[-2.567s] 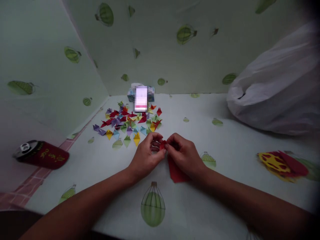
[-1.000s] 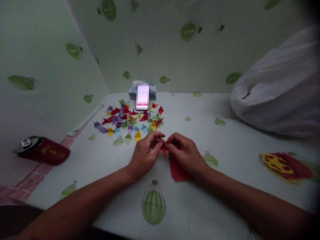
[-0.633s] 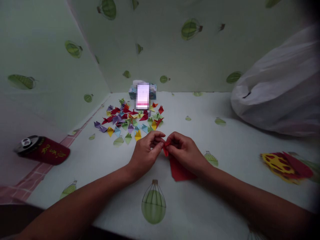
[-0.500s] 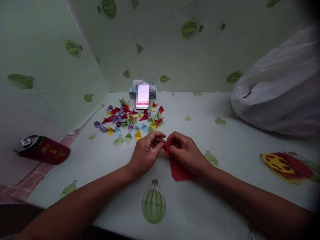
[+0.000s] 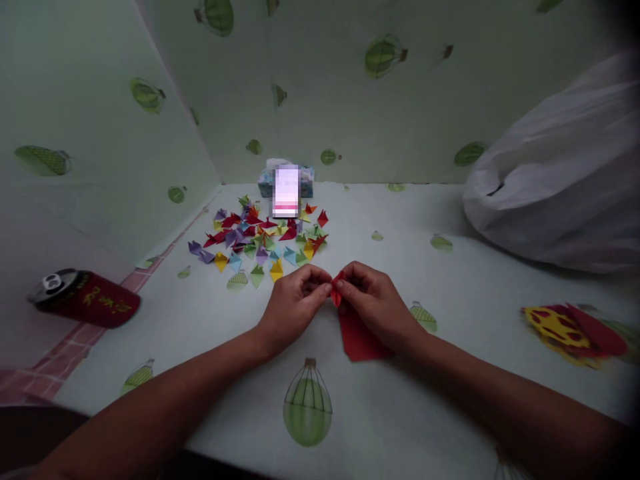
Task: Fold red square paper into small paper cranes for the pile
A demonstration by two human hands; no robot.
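Note:
A small folded piece of red paper (image 5: 337,293) is pinched between my two hands above the table. My left hand (image 5: 299,297) grips its left side with thumb and forefinger. On its other side, my right hand (image 5: 373,297) closes its thumb and fingers on the paper. Beneath the right hand lies a red paper sheet (image 5: 360,340), partly hidden by that hand and wrist. Beyond the left hand, many small folded paper figures (image 5: 261,257) in red, yellow, green, blue and purple are spread across the table.
A phone (image 5: 287,190) with a lit, blurred screen leans on a tissue box (image 5: 307,183). At left a red drink can (image 5: 95,298) appears tilted. To the right are a red and yellow paper cutout (image 5: 560,327) and a large white plastic bag (image 5: 555,180).
The folded red paper has turned between my fingers and now stands more upright, with a point above my thumbs. My right hand has shifted slightly; the other things stay put.

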